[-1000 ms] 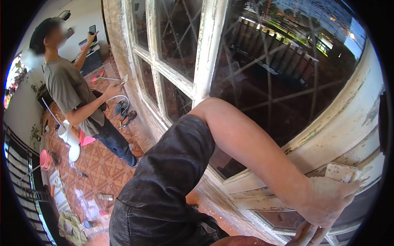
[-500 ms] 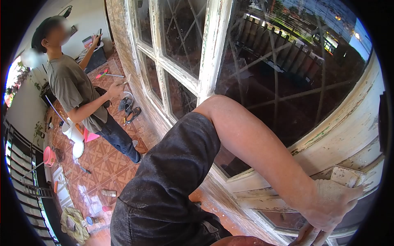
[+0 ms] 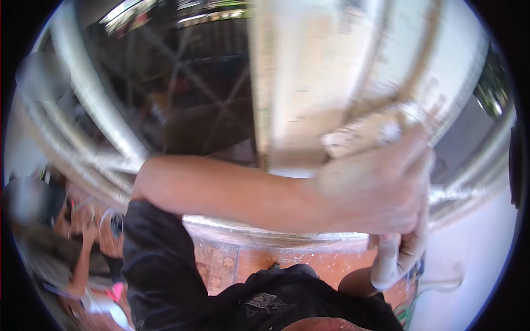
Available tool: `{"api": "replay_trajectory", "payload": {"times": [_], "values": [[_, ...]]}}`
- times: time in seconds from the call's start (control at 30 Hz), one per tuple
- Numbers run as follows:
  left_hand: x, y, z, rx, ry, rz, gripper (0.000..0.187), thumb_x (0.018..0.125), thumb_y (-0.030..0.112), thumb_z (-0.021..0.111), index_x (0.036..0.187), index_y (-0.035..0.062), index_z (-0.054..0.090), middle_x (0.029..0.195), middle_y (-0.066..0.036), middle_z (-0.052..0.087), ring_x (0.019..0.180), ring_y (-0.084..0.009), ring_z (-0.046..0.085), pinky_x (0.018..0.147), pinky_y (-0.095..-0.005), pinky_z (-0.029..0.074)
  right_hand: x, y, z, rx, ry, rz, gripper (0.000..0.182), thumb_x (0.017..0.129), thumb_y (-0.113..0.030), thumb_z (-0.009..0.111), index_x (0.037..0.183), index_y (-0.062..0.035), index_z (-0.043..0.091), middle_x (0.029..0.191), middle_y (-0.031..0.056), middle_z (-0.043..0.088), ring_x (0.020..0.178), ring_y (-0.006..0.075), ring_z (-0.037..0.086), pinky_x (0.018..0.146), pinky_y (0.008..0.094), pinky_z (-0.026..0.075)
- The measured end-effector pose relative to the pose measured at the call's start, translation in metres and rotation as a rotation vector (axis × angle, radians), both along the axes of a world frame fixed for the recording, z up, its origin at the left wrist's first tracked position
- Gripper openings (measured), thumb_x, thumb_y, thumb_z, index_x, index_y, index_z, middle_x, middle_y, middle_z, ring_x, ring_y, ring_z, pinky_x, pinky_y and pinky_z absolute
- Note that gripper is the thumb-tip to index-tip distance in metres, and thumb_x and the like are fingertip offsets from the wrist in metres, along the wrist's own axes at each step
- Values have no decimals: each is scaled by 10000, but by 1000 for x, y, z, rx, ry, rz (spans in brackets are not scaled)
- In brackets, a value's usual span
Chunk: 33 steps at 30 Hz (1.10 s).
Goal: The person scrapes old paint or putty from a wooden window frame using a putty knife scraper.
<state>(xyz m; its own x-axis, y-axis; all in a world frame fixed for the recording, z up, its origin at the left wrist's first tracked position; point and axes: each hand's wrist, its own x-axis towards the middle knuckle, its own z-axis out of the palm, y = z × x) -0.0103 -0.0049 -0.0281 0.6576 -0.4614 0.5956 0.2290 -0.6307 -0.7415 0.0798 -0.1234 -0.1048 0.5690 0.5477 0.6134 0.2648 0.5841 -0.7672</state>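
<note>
My left arm reaches across the view, and my left hand [image 3: 381, 187] is closed on a pale, worn flat block [image 3: 361, 132]. The block lies against the peeling white wooden frame [image 3: 301, 83], though motion blurs the contact. Just below, my right hand [image 3: 397, 256] has its fingers curled, close under my left hand. What it grips, if anything, is hidden. Left of the frame is a dark glass pane [image 3: 204, 99] with crossed bars behind it.
A co-worker's arm [image 3: 83, 265] shows at the lower left, near a white bucket [image 3: 102, 306]. Reddish floor tiles [image 3: 215, 265] lie below the window. A white wall [image 3: 475, 254] and a green cord [image 3: 406, 311] are at the right.
The view has swung right and down, so the window and co-worker sit further left. Both hands now appear higher and further left in view, with the block still in my left hand.
</note>
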Motion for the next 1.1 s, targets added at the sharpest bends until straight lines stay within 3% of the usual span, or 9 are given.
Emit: {"api": "replay_trajectory", "payload": {"times": [0.07, 0.2, 0.33, 0.4, 0.83, 1.1], "values": [[1, -1, -1, -11, -13, -12, 312, 652, 392, 656, 571, 91, 650, 560, 34, 509, 668, -181, 495, 886, -399, 462, -2, -7, 7, -4, -24, 11, 759, 940, -174, 663, 1524, 113, 273, 950, 129, 702, 858, 115, 631, 827, 265, 489], [1, -4, -5, -48, -67, -61, 255, 517, 282, 602, 590, 46, 664, 585, -19, 533, 737, -210, 513, 847, -386, 455, 3, -17, 5, -16, -259, 57, 755, 940, -187, 683, 1490, 155, 295, 943, 185, 713, 869, 134, 655, 807, 258, 489], [-1, -7, -6, -62, -26, -107, 257, 526, 280, 603, 578, 32, 649, 590, -30, 536, 755, -228, 515, 812, -394, 451, 8, -17, 4, 50, -482, -23, 694, 905, -148, 695, 1421, 196, 383, 961, 252, 703, 789, 189, 688, 723, 287, 521], [-6, -11, -6, -170, 14, -53, 231, 468, 214, 568, 581, 25, 636, 679, -62, 611, 813, -218, 610, 756, -391, 478, 9, -11, 3, 126, -547, -62, 674, 871, -110, 709, 1392, 207, 422, 1007, 279, 699, 759, 221, 699, 686, 306, 534], [-9, -10, 12, -157, 28, -79, 230, 497, 188, 568, 603, 9, 665, 707, -83, 624, 834, -235, 603, 807, -407, 493, 1, -16, 24, 99, -548, -57, 658, 843, 10, 668, 1419, 186, 405, 1192, 360, 639, 1002, 311, 716, 855, 345, 552], [-7, -13, 12, -180, 27, -73, 236, 507, 204, 572, 600, 12, 670, 703, -95, 623, 845, -242, 610, 875, -459, 497, 3, -21, 28, 60, -526, -14, 628, 874, 14, 631, 1435, 173, 396, 1188, 351, 647, 1081, 292, 684, 907, 334, 531]]}}
